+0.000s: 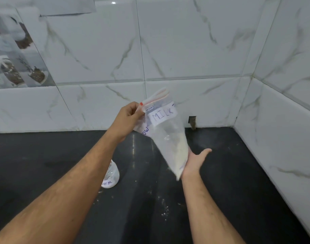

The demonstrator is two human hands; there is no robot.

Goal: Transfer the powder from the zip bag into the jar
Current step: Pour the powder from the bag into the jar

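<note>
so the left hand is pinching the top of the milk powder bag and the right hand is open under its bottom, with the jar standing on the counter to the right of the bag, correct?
Not quite. The head view shows the jar on the counter to the left of the bag, partly hidden behind the left forearm. The rest holds: the left hand pinches the bag's top, and the right hand lies open under its bottom.

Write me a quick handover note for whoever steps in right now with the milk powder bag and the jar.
Left hand pinches the zip bag by its top corner, held in the air.
Right hand is open, palm up, against the bag's lower end.
Jar stands on the black counter under the left forearm, some white powder inside, no lid seen.
Spilled specks lie on the counter.
Left: pour the bag's remaining powder into the jar.
</note>
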